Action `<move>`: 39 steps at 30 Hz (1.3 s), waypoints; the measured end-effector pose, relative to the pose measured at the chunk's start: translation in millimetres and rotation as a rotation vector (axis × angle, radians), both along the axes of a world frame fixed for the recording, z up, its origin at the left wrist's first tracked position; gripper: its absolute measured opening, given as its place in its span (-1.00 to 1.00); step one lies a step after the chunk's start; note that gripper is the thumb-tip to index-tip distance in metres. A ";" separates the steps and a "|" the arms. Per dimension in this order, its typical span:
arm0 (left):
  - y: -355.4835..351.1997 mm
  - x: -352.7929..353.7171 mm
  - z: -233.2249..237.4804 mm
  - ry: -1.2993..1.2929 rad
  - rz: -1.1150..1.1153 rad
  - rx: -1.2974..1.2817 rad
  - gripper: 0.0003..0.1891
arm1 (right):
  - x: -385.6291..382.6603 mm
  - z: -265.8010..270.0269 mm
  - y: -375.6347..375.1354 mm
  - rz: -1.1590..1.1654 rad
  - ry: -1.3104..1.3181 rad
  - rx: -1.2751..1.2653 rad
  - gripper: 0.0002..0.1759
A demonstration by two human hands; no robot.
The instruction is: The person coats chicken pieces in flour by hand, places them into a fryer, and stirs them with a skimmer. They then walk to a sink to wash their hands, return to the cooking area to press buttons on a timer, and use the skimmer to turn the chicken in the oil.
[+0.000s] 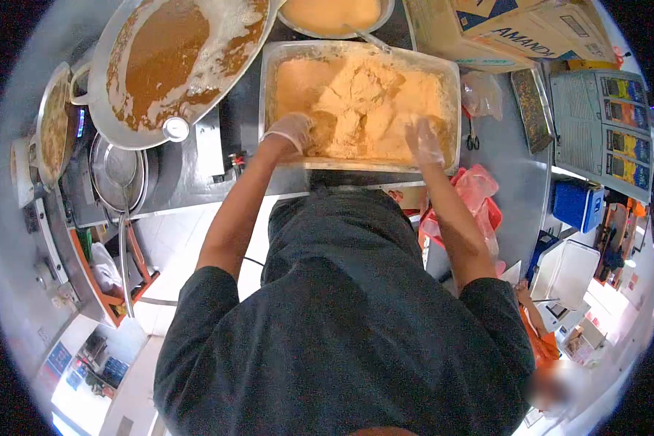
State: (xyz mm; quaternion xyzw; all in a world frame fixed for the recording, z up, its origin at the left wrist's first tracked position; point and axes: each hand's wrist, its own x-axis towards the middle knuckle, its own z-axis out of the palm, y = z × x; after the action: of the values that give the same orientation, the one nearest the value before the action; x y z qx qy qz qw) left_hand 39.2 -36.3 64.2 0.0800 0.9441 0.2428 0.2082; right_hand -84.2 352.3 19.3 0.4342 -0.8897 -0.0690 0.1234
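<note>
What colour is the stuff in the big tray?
Pale orange: a floury mix filling the tray, seen in the head view.

Your left hand [289,131], in a thin clear glove, sits at the left edge of the rectangular steel tray [361,166]. Its fingers curl down into the pale orange floury coating mix [356,102]; the grip can't be read. Your right hand [423,142], also gloved, lies fingers spread on the mix at the tray's right side. The large round steel wok of frothing brown oil [174,58] is just left of the tray. The round steel bowl of orange batter [334,14] is behind it. The dark-handled scissors [472,138] are just right.
</note>
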 end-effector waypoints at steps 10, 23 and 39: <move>8.2 -7.7 32.5 0.216 0.440 -0.030 -0.54 | -32.5 -4.5 23.5 0.074 0.653 -0.128 -0.65; 14.3 -13.9 59.2 0.223 0.649 0.128 -0.63 | -40.0 74.9 6.7 -0.541 -0.789 -0.670 -0.74; 32.1 -13.5 106.2 0.011 0.920 0.896 -0.56 | 10.3 186.0 -78.4 0.131 -0.477 -0.505 -0.52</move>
State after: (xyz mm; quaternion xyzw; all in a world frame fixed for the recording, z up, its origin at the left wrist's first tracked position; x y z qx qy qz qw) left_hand 25.6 -4.2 170.4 -0.2526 0.6902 0.6777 0.0244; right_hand -73.9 273.9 205.3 0.4499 -0.8528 0.2645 0.0196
